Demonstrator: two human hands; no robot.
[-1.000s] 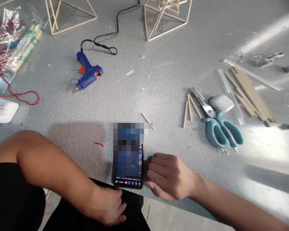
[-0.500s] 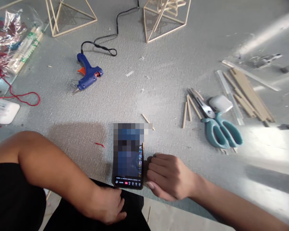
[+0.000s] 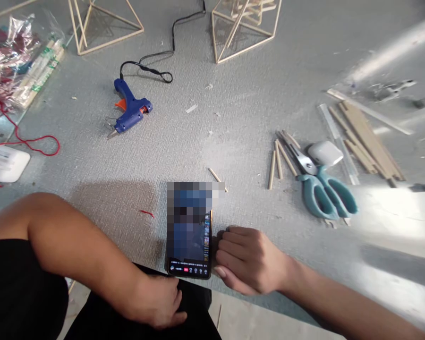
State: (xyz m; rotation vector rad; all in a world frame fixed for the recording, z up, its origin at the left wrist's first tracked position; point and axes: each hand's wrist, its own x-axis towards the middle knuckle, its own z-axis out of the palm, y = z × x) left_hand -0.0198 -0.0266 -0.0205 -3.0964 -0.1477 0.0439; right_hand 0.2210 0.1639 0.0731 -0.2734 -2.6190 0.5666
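Note:
A phone [image 3: 189,269] with a lit, partly blurred screen lies at the table's near edge. Beside its right side my right hand [image 3: 246,259] rests on the table in a loose fist, apart from the phone, with nothing showing in it. Below the phone's lower left corner, my left hand [image 3: 159,302] hangs over my dark-clothed lap. Its fingers are slightly bent and apart, and it holds nothing I can see. Just above the phone lies a short wooden stick [image 3: 215,176]. To the phone's left is a scrap of red thread [image 3: 147,213].
A blue glue gun [image 3: 131,111] with a black cord lies at centre left. Wooden stick frames [image 3: 246,45] stand at the back. Teal-handled scissors [image 3: 318,189], a white case [image 3: 326,152] and wooden strips [image 3: 370,139] are at right; plastic packets [image 3: 17,56] and red yarn [image 3: 49,153] at left.

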